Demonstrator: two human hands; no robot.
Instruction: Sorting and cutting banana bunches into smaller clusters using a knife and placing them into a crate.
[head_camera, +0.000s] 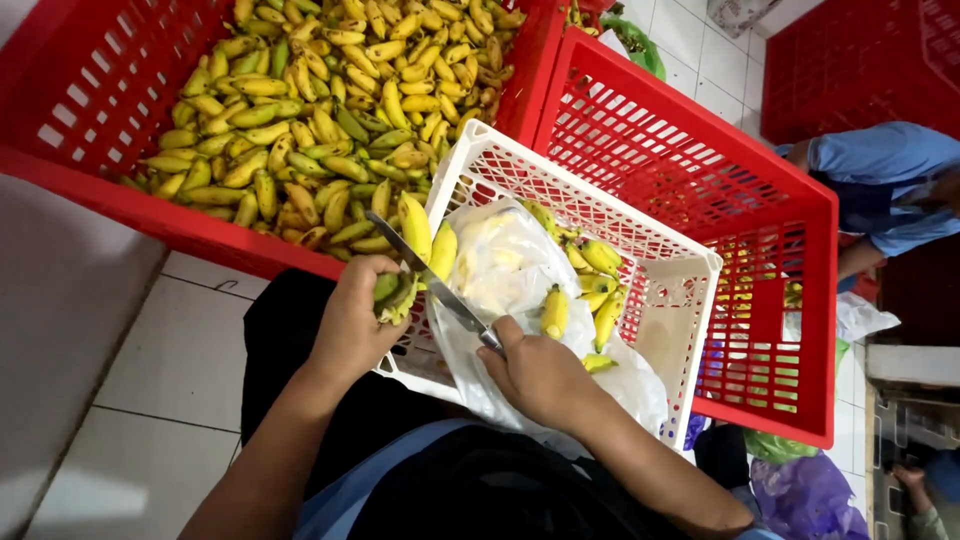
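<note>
Left hand (350, 325) grips small banana (397, 295); right hand (540, 375) closed on knife (430, 280), blade at it. White basket (690, 290) on lap: few bananas done. Red crate (90, 190) still heaped

White tiled floor (180, 370), pale wall (50, 300)

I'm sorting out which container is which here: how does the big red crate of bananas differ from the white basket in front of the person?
The red crate is larger and red; the white basket is smaller and white. The red crate is heaped with loose bananas; the white basket holds only a few, on a clear plastic bag. The red crate sits apart; the white basket lies tilted under both hands. Both have latticed plastic walls.
</note>
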